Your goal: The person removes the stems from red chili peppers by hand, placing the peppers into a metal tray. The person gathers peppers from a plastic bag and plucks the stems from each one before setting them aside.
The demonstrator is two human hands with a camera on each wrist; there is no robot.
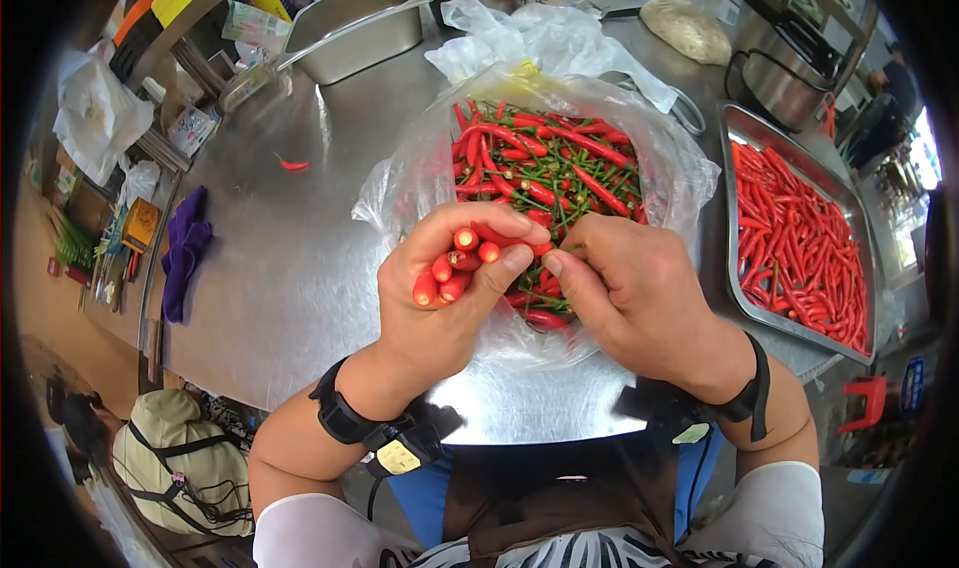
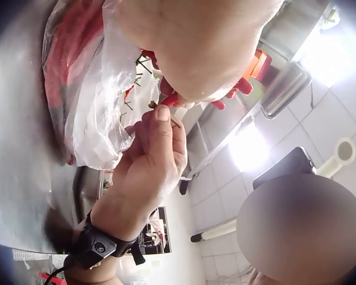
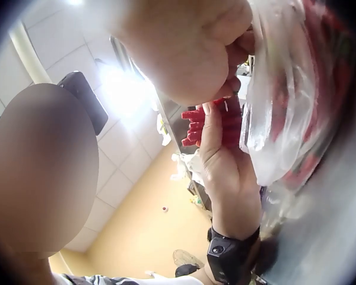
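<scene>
In the head view my left hand (image 1: 432, 330) holds a bunch of red chili peppers (image 1: 443, 268), their pale cut-looking ends facing up. Thumb and fingers of my right hand (image 1: 647, 293) pinch the stem end of one chili that the left fingertips steady. The left wrist view shows a green stem (image 2: 153, 104) at the right thumb tip. Below both hands, a clear plastic bag (image 1: 405, 183) stands open, full of red chilies with green stems (image 1: 599, 148). Red ends of the held bunch (image 3: 193, 127) stick out past the left thumb in the right wrist view.
On the right, a metal tray (image 1: 732, 208) holds many red chilies (image 1: 799, 238). One loose chili (image 1: 293, 165) and a purple cloth (image 1: 187, 248) lie to the left. A steel pan (image 1: 355, 33) and crumpled plastic bags (image 1: 549, 43) stand at the back of the steel table (image 1: 280, 308).
</scene>
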